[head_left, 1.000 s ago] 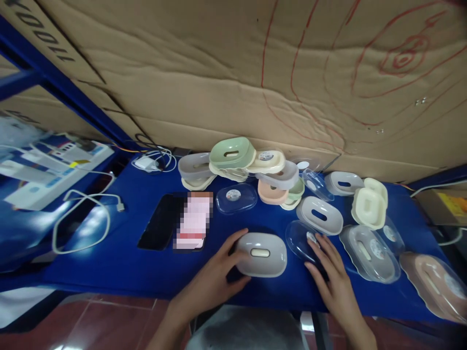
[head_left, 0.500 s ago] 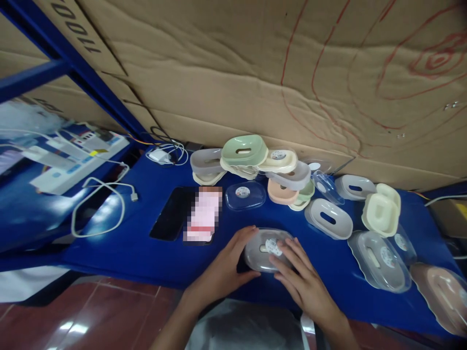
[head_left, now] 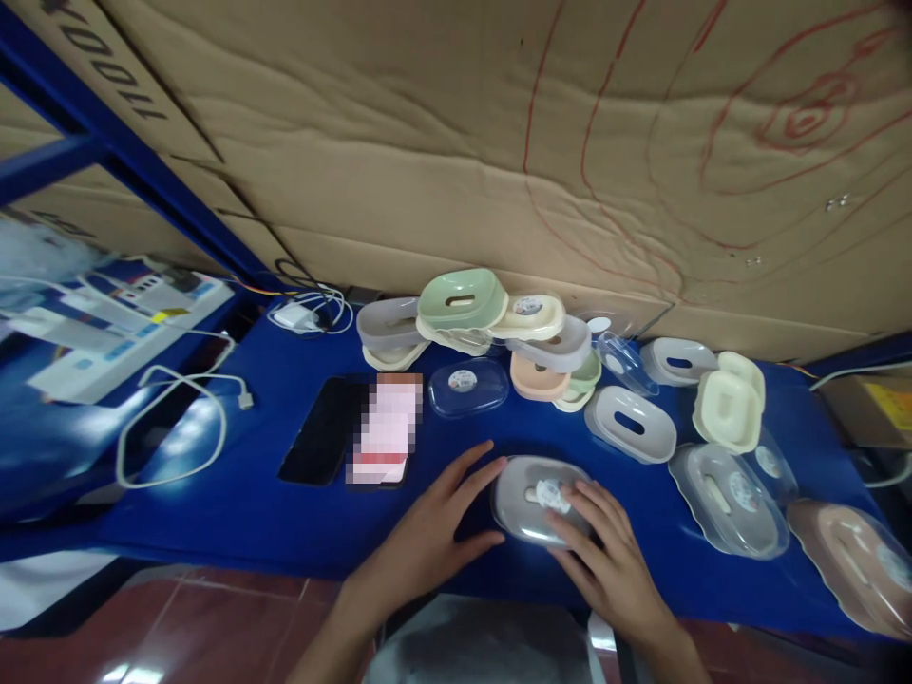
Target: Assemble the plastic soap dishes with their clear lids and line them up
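A grey soap box with a clear lid and a round white sticker lies on the blue tabletop in front of me. My left hand is at its left end, thumb and fingers apart, the fingertips at or just off the lid's edge. My right hand grips the right end, its fingers over the lid and its thumb low at the near side. A light piece shows through the slot under the lid. Beyond the box lies a loose clear lid.
Stacked soap dishes, with a green one on top, stand by the cardboard wall. Grey and cream dishes sit at right, beside lidded grey and pink boxes. Two phones, a cable and a power strip are at left.
The soap box has shifted a little to the right on the table, with my right hand staying on it. My left hand's fingers have spread from its left end. The view has swung slightly.
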Tool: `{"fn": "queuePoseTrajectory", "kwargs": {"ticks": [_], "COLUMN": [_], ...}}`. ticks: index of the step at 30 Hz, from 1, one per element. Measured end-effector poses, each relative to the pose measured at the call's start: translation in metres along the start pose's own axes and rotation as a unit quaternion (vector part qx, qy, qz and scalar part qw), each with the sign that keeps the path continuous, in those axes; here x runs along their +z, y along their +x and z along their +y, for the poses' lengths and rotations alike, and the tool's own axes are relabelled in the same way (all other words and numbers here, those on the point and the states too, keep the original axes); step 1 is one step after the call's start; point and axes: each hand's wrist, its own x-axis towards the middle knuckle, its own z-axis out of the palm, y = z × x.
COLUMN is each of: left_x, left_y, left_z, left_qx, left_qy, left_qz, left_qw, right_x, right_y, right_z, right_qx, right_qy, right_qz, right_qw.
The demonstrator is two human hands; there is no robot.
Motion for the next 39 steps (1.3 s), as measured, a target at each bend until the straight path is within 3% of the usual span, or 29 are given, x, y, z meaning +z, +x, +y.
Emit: {"fn": "queuePoseTrajectory", "kwargs": {"ticks": [3,6,9,12,17,21,26,31,36,39], "left_x": [-0.009,-0.015,-0.016,-0.012,0.000,0.008,0.009,-0.011,-0.057,-0.097], "left_y": [0.014,0.033,0.045,0.045,0.033,0.026,0.021,0.029,0.050,0.058], "left_z": [-0.004,-0.010,-0.010,-0.002,0.003,-0.007,-0.013,0.001,0.015,0.003], "left_qx": [0.017,0.009,0.004,0.012,0.009,0.004,-0.005,0.038,0.083,0.052], "left_qy": [0.123,0.253,0.314,0.315,0.279,0.259,0.235,0.214,0.253,0.273], "left_qz": [0.083,0.149,0.150,0.138,0.148,0.166,0.156,0.179,0.244,0.289], "left_qw": [0.989,0.956,0.937,0.939,0.949,0.952,0.959,0.960,0.932,0.916], "right_x": [-0.007,-0.019,-0.036,-0.053,-0.060,-0.051,-0.056,-0.080,-0.080,-0.059], "right_y": [-0.019,-0.027,-0.025,-0.018,-0.008,0.000,0.006,0.000,-0.002,0.002], "right_z": [0.008,0.019,0.041,0.078,0.136,0.148,0.142,0.116,0.043,-0.001], "right_qx": [0.047,0.105,0.182,0.204,0.176,0.152,0.150,0.157,0.153,0.069], "right_qy": [-0.020,-0.021,-0.003,-0.023,-0.101,-0.095,-0.040,-0.008,0.032,0.071], "right_qz": [0.025,0.022,0.052,0.086,-0.042,-0.079,-0.034,0.034,0.091,0.085], "right_qw": [0.998,0.994,0.982,0.975,0.978,0.981,0.987,0.987,0.983,0.991]}}
